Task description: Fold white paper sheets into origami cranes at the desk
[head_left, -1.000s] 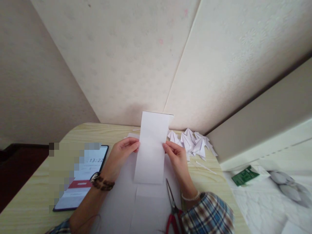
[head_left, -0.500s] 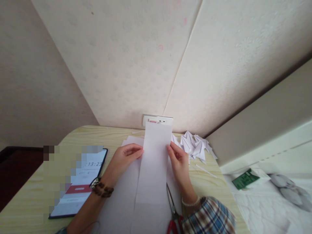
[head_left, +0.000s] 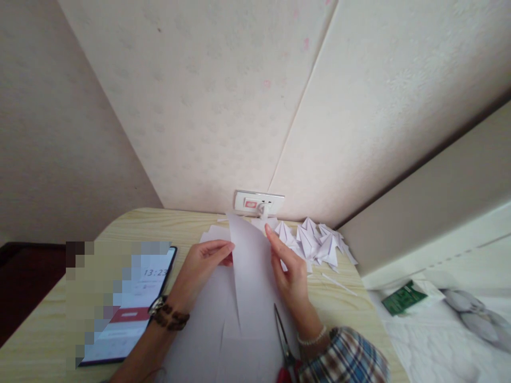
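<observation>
A long white paper strip [head_left: 251, 276] lies over other white sheets on the light wooden table [head_left: 136, 226]. My left hand [head_left: 205, 263] pinches the strip's left edge, thumb and fingers closed on it. My right hand [head_left: 289, 266] grips the right edge, with the forefinger stretched up along it. The strip's far end is tilted toward the left and curls up off the table.
Red-handled scissors [head_left: 284, 346] lie by my right wrist. A phone [head_left: 131, 303] rests at the left. Several folded white paper shapes [head_left: 313, 239] sit at the back right, below a wall socket [head_left: 258, 202]. A green packet [head_left: 403, 298] lies on the bed at right.
The strip, held upright a second ago, has come down onto the sheets and its far end has swung left, uncovering the wall socket. My right forefinger has moved up the edge.
</observation>
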A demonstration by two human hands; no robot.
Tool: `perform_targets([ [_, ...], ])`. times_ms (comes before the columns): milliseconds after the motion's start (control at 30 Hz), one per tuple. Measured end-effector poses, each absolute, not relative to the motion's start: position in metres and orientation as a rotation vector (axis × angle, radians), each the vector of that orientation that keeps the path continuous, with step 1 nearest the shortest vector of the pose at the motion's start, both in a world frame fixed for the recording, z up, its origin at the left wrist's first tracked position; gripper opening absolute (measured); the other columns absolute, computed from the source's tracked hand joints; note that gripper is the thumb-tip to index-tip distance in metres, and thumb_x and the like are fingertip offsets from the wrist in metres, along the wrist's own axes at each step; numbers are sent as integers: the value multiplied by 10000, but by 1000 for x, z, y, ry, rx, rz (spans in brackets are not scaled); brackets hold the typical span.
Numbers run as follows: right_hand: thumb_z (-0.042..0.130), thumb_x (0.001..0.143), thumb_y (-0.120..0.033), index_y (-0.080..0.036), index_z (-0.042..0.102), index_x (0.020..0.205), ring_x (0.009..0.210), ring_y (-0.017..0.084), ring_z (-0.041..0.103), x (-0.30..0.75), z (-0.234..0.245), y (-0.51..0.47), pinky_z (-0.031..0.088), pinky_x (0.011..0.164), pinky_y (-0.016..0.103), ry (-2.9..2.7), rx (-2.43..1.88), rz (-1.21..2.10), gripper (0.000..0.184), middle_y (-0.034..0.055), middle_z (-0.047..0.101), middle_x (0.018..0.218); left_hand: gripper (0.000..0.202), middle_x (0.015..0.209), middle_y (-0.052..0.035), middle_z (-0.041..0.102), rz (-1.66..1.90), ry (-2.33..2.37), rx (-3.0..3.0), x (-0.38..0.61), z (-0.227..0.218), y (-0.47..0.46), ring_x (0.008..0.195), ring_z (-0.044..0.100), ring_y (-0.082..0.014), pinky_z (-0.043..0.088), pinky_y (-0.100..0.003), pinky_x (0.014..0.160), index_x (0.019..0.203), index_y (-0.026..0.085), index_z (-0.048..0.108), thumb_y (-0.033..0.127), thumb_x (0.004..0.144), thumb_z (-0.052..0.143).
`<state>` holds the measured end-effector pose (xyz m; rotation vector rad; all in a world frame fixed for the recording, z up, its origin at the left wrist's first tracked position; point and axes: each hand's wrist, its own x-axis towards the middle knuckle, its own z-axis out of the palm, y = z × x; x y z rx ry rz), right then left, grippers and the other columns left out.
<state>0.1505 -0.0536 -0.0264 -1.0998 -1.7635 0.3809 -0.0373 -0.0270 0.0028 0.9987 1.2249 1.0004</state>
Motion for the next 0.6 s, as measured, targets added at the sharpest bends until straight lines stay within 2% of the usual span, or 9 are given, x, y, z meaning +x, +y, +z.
perform_targets([
  [200,412,905,-36,-320,451,1384,1297,174,509,151,-23,-54,479,1056,322,-1862,-1089,291,559,13,457,1450,277,715,-46,734,1031,1219,993,-39,5,-29,707,656,-208,504,-285,665,724,163,757,422,629,771],
  [300,413,913,-33,-331,423,1394,1292,167,515,150,-23,-54,482,1053,308,-1854,-1071,244,567,8,441,1457,282,685,-36,720,1053,1245,1007,-39,4,-29,673,644,-198,498,-286,659,704,162,750,425,608,785],
  [467,411,912,-35,-332,367,1425,1242,165,572,148,-27,-54,499,1041,316,-1777,-1096,261,595,-16,531,1394,277,636,-3,680,1206,1317,1044,-40,-5,-27,664,616,-179,485,-276,673,710,169,732,427,622,779],
  [600,457,907,-81,-342,398,1417,1027,151,707,142,-27,-55,600,819,239,-1701,-1115,456,575,-20,625,1311,278,695,8,687,1273,1285,980,-44,-10,-27,690,601,-169,464,-237,618,767,189,716,455,688,721],
])
